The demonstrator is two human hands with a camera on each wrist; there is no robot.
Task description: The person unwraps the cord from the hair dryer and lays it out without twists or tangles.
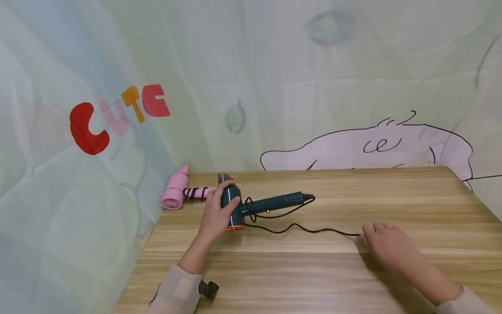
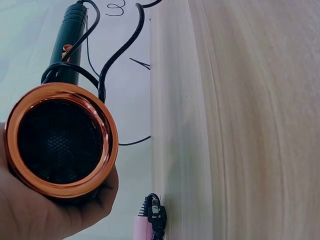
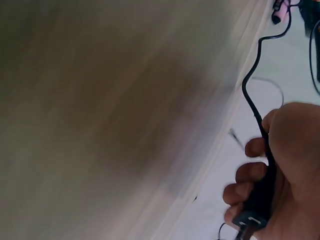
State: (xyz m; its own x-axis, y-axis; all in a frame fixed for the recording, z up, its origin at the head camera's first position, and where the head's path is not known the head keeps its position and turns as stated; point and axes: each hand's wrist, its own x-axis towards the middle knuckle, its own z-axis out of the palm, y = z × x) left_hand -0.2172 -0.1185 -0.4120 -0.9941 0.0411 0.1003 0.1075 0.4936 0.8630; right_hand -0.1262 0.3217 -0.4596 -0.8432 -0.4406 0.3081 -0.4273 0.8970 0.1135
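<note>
My left hand grips the barrel of a dark green hair dryer, thumb on the near side. Its handle points right, with a loop of black cord round the handle's base. In the left wrist view the copper-rimmed rear grille faces the camera. The black cord runs in waves from the dryer to my right hand. In the right wrist view, the curled fingers hold the cord's plug end, with the metal prongs showing at the bottom.
A pink hair dryer lies at the table's back left corner, black cord wound round its handle; the green dryer and left hand partly hide that handle. The wood-grain table meets printed cloth walls at the left and back.
</note>
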